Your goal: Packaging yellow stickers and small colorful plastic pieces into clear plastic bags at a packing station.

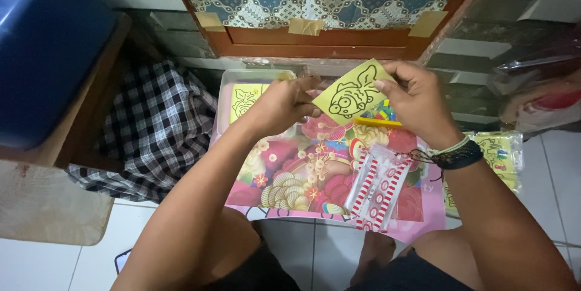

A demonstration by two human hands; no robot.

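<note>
Both hands pinch a yellow card (pixel 353 94) printed with a fish outline: left hand (pixel 284 104) on its near-left corner, right hand (pixel 416 102) on its far-right edge. Below lies a pink flowered board (pixel 302 176) over white tile floor (pixel 36 267). A clear tray (pixel 227 85) at far left holds another yellow card (pixel 244 100).

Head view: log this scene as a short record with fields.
left hand: pinches the lower left edge of the yellow fish card
right hand: grips the card's upper right edge
card: held up, tilted, black fish outline facing the camera
below hands: pink flowered table
on table: clear tray holding another yellow card; red-and-white striped packet
left of table: checked cloth
</note>
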